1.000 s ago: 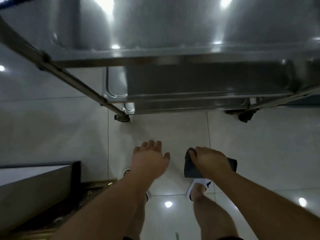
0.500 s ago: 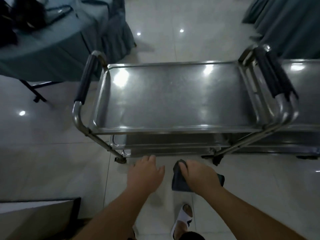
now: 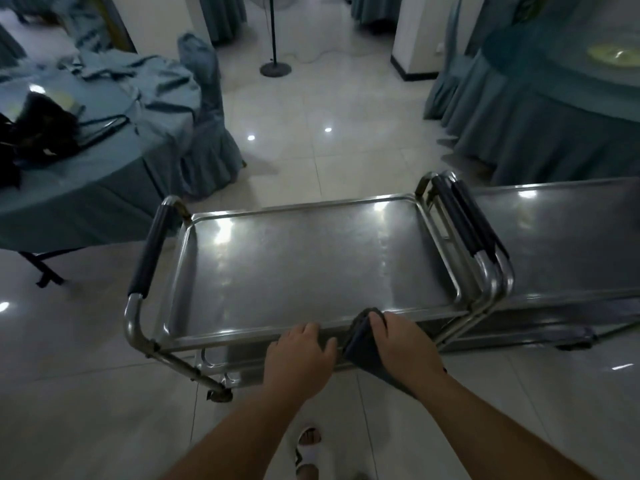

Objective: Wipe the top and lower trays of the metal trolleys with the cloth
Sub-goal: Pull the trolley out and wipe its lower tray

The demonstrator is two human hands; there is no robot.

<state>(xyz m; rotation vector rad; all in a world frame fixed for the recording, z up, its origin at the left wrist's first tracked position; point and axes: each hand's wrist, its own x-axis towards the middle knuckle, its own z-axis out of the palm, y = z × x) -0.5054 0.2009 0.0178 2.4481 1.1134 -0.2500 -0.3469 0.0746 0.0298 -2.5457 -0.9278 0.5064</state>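
Bare forearms, white slide sandal point(image 3: 309, 455)

Dark grey cloth point(image 3: 363, 344); silver, mottled trolley tray point(image 3: 304, 265); black handle sleeves point(image 3: 149, 251); teal tablecloths point(image 3: 540, 133); pale glossy floor tiles point(image 3: 332, 154); white slipper point(image 3: 308, 455).

Over at nine o'clock a round desk point(image 3: 104, 188) is wearing a blue-grey cloth, with rumpled fabric point(image 3: 138, 77) lying across its top and a black bag point(image 3: 38, 133) sitting at ten o'clock on it. A covered chair point(image 3: 207, 126) is standing just beside that desk. At twelve o'clock a fan stand point(image 3: 275, 69) is resting on the glossy tiled floor point(image 3: 329, 150). At two o'clock a second draped desk point(image 3: 554, 133) is carrying a glass turntable point(image 3: 571, 57). At six o'clock a white slipper point(image 3: 308, 452) is showing.
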